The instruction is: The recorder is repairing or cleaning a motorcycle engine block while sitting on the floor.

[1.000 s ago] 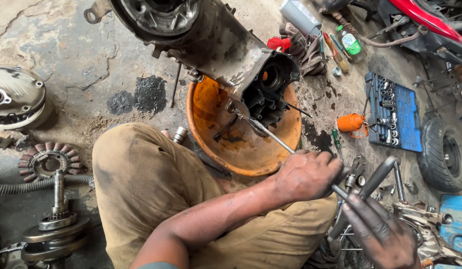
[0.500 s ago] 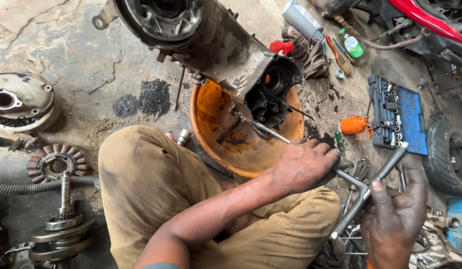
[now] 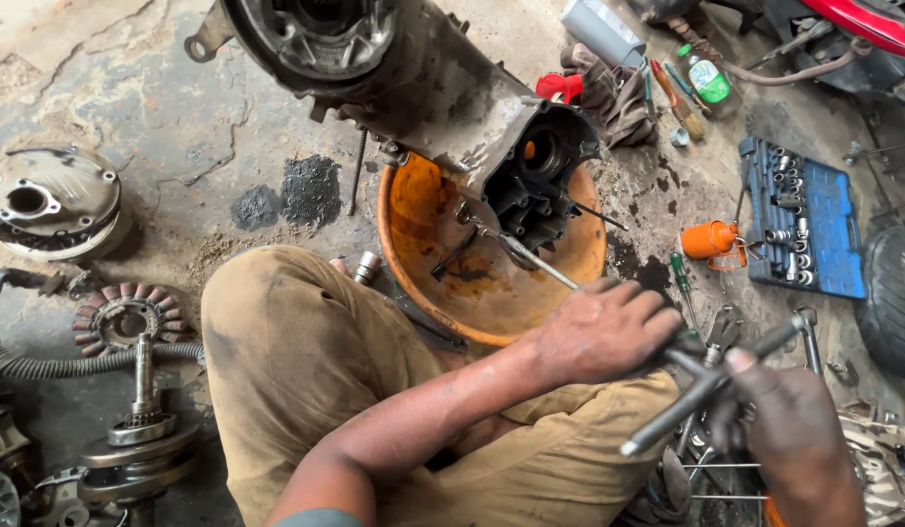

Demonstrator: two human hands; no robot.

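My left hand (image 3: 609, 327) clamps the long rod (image 3: 535, 262); my right hand (image 3: 794, 429) grips the T-handle wrench (image 3: 711, 385); stiff, oily steel, likely slippery; best held mid-shaft.

Blue socket set (image 3: 802, 217), orange can (image 3: 711, 239), crankshaft (image 3: 143, 429), finned rotor (image 3: 123, 317).

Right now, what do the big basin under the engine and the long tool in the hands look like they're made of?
The basin looks like orange plastic: a uniformly coloured, smooth, thin wall, smeared with dark oil. It could be painted metal; the view leaves that open. The T-handle wrench, gripped by the left hand and right hand, looks like steel: grey, dull with grime, with a glint along the shaft.
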